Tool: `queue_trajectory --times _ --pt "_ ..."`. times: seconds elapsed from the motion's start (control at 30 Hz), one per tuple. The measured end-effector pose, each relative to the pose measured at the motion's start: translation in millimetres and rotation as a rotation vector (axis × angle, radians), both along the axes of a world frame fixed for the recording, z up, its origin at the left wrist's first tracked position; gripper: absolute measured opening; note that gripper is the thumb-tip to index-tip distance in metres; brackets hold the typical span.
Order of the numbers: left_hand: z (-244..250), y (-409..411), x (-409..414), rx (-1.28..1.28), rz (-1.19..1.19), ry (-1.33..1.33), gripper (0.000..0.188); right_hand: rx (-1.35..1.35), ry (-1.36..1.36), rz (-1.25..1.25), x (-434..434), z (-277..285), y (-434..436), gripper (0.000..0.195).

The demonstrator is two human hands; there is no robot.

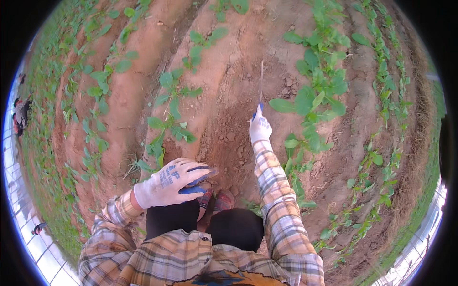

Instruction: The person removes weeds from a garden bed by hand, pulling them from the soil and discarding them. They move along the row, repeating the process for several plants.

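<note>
My right hand (260, 125), in a white work glove with blue palm coating, reaches forward over the furrow. It grips a thin, straight hand tool (262, 80); its far end lies near the soil, and I cannot tell what kind of tool it is. Broad-leaved seedlings (306, 102) grow just right of that hand. Above my left knee, my left hand (171, 183) wears a matching glove bearing writing, with thumb and fingers apart and nothing visible between them. Another row of seedlings (173, 93) stands forward of it. Crumbled brown soil (229, 134) lies between the two rows.
My shoes (223, 202) are in the furrow below my bent, dark-clothed knees (236, 228). More planted rows (98, 82) run along the left and right. Dry straw (417, 171) lines the right edge. Other people (22, 112) are far off at the left, near a gridded wall (39, 246).
</note>
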State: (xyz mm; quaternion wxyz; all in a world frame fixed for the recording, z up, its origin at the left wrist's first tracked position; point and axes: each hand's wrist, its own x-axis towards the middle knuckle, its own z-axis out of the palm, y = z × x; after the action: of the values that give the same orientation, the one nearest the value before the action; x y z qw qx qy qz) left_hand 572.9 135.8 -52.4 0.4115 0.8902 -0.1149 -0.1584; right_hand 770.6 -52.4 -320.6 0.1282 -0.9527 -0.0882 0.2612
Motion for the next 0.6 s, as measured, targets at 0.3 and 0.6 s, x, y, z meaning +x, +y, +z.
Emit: queue_trajectory --times 0.3,0.6 --pt "49.4 -43.6 -14.1 0.023 -0.004 -0.253 0.051 -0.071 0.077 0.072 -65.3 38.5 -30.1 0.071" --pt "58.2 -74.8 -113.6 0.038 -0.071 -0.342 0.050 0.054 0.007 0.095 -172.6 36.1 -79.3 0.061"
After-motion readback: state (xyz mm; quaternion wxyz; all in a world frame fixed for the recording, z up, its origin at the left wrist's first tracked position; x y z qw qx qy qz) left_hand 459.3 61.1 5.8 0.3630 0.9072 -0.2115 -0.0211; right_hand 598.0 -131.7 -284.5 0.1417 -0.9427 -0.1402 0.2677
